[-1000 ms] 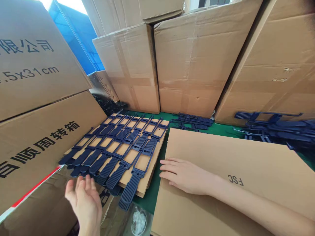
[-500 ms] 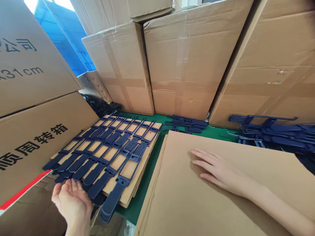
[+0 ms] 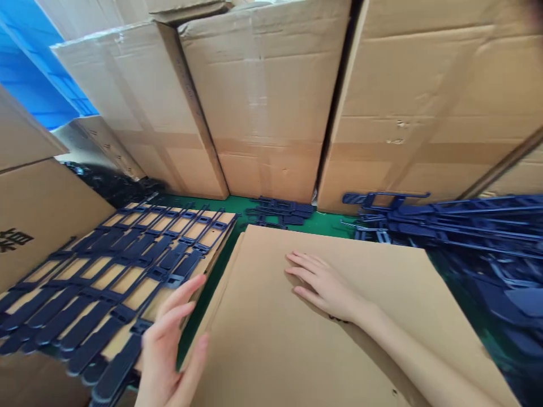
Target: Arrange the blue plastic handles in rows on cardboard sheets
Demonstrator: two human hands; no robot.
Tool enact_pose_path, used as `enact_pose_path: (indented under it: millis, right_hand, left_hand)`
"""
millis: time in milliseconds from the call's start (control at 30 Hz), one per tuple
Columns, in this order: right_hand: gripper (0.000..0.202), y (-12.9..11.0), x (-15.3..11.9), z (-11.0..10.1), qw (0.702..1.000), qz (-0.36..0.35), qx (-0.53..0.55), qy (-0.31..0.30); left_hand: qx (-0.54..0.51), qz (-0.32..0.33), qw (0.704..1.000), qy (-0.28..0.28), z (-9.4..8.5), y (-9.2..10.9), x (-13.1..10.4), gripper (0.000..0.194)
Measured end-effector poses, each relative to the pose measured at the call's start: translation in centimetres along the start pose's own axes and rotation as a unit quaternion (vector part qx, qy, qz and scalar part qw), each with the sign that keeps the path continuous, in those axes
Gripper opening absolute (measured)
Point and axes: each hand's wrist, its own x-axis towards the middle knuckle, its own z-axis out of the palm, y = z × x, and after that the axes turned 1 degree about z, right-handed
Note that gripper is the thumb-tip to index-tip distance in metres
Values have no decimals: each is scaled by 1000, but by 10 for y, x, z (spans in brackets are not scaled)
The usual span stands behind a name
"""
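My right hand [image 3: 326, 288] lies flat on a stack of cardboard sheets [image 3: 258, 333], fingers slightly spread. My left hand [image 3: 172, 342] hovers between that stack and the cardboard on the left, with thumb and fingers apart and nothing in them. Beside it, dark blue plastic parts [image 3: 91, 325], each with a ribbed paddle end and an open rectangular frame, lie in overlapping rows on the left cardboard sheet [image 3: 147, 310].
Large taped cartons [image 3: 263, 107] stand along the back of the green table [image 3: 331, 225]. A small pile of the blue parts [image 3: 282, 212] sits at the back, and a bigger heap [image 3: 487, 226] on the right. Another carton [image 3: 46, 198] borders the left side.
My left hand has moved from the near edge of the laid-out parts rightward to the cardboard stack, its fingers now spread. The view has turned right; my right hand still rests on the stack.
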Motion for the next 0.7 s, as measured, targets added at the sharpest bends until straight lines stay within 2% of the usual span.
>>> enact_pose_path:
  millis: [33,100,200,267,333,400,467,567,700]
  right_hand:
    - [38,-1,1,-2,1000,-1,4,4]
    - [38,-6,0,-13,1000,-1,20,17]
    - [40,-18,-14,-49,998,9,48,34]
    - [39,-25,-38,-82,997,38,56,31]
    - [42,-26,-75,-109,991,116,61,17]
    - [50,-22,-119,-121,974,216,53,35]
    - [52,-16,-164,-116,942,314,50,111]
    - [52,-14,-222,-85,885,403,104,208]
    - [53,-27,-269,-46,814,474,135,307]
  left_hand:
    - [2,3,999,-50,14,0,5,47]
    - [26,-12,994,-104,32,-4,13,51]
    - [74,-19,988,-133,37,-10,18,61]
    - [100,-10,986,-134,32,-15,18,63]
    - [118,-10,983,-141,28,-25,14,64]
    - [114,-28,982,-146,26,-41,8,65]
    - [111,-62,980,-152,26,-58,3,65]
    - [73,-89,982,-149,27,-80,2,68]
    - [25,-113,982,-150,26,-88,7,72]
